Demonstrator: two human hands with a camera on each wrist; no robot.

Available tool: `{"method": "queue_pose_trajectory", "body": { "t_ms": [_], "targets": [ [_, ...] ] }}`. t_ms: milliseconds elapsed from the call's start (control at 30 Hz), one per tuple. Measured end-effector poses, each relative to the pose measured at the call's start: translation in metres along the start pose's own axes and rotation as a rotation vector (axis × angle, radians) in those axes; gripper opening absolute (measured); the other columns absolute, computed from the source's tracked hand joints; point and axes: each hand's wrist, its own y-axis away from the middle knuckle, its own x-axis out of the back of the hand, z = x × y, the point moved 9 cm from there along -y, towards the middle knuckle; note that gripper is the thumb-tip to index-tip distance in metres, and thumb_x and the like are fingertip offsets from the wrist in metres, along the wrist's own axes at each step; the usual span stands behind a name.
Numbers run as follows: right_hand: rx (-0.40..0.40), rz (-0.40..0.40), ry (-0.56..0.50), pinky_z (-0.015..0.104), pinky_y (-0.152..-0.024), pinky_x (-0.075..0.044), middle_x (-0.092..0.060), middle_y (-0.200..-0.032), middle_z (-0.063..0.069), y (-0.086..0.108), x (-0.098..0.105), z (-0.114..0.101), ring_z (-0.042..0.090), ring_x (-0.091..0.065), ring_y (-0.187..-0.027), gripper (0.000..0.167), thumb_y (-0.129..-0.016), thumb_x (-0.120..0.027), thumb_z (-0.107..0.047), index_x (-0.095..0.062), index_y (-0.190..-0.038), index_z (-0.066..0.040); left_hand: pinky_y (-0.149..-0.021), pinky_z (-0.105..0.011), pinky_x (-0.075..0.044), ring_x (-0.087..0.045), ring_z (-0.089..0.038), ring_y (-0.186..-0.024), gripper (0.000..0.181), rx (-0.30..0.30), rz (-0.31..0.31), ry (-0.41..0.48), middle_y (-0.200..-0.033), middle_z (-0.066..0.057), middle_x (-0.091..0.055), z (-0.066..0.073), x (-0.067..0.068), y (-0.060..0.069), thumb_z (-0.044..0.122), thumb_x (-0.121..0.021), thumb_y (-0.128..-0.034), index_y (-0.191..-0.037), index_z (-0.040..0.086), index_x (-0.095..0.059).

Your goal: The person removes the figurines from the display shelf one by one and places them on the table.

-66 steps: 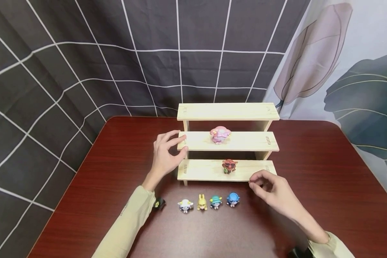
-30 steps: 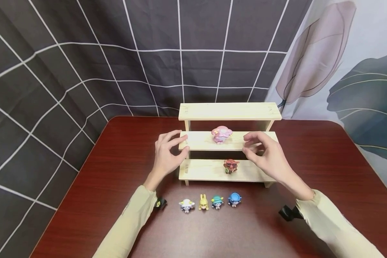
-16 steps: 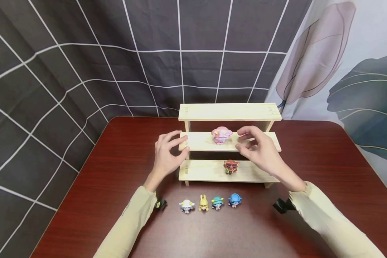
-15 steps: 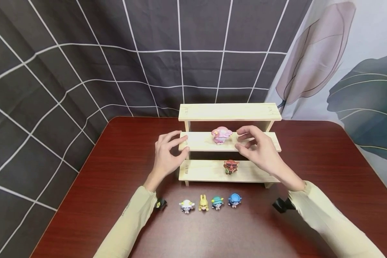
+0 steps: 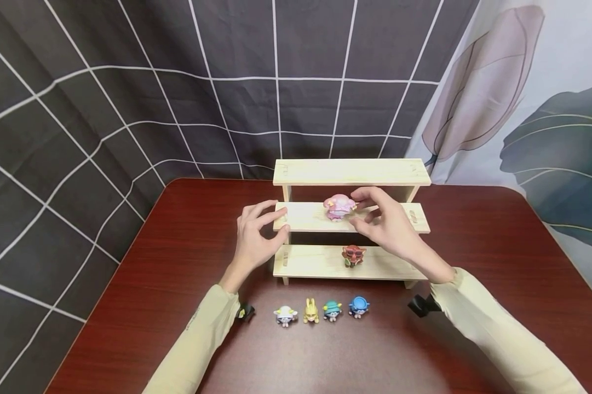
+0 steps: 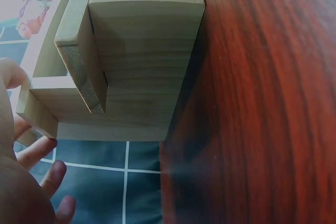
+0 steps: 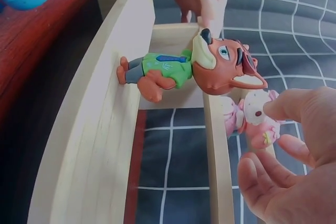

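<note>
A three-tier wooden display shelf point(image 5: 305, 216) stands on the table. My left hand point(image 5: 256, 238) holds the left end of its middle board, thumb at the front and fingers toward the back; the left wrist view shows that board end point(image 6: 39, 113) between them. On the middle board sits a pink figurine point(image 5: 337, 208) with a hood. Around its right side my right hand point(image 5: 389, 227) is spread, thumb in front and fingers behind. In the right wrist view, the thumb overlaps the figurine's face point(image 7: 257, 109); firm contact cannot be made out.
A fox figurine point(image 5: 353, 255) in a green shirt stands on the bottom board. In front of the shelf, white point(image 5: 285, 316), yellow point(image 5: 311, 311), teal point(image 5: 332, 310) and blue point(image 5: 358, 307) figurines line the table point(image 5: 187, 230). A dark checked curtain point(image 5: 236, 98) hangs behind.
My right hand has risen from the bottom board's right front to the middle board, then moved left to the pink figurine. My left hand keeps its place; the figurines stay put.
</note>
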Motion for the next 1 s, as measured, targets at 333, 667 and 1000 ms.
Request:
{"method": "queue_pose_trajectory", "body": {
  "t_ms": [333,667,1000],
  "targets": [
    [0.017,-0.024,0.023,0.043,-0.073,-0.055,-0.065,-0.108,0.016,-0.006,-0.005,-0.002,0.027,-0.064,-0.091,0.045,-0.078,-0.077,0.01,-0.06,-0.119,0.006,-0.084,-0.053,-0.032,-0.051,-0.029,-0.109,0.034,-0.007,0.002,0.005,-0.123,-0.009,-0.067,0.002,0.001,0.0,0.023,-0.075,-0.0792,-0.111,0.011,-0.079],
    [0.066,-0.042,0.044,0.041,-0.07,-0.055,-0.064,-0.109,0.017,-0.01,-0.009,-0.005,0.025,-0.062,-0.086,0.046,-0.078,-0.077,0.01,-0.059,-0.12,0.005,-0.085,-0.054,-0.032,-0.051,-0.031,-0.108,0.034,-0.012,0.006,0.006,-0.124,-0.009,-0.067,0.002,0.001,0.0,0.023,-0.076,-0.079,-0.111,0.012,-0.079],
    [0.08,-0.047,0.071,0.042,-0.068,-0.055,-0.066,-0.111,0.016,-0.014,-0.013,-0.006,0.023,-0.061,-0.087,0.046,-0.077,-0.079,0.009,-0.06,-0.119,0.005,-0.084,-0.054,-0.032,-0.051,-0.03,-0.108,0.034,-0.009,0.001,0.006,-0.123,-0.009,-0.067,0.003,0.001,0.0,0.022,-0.076,-0.0796,-0.112,0.012,-0.079]
  ]
}}
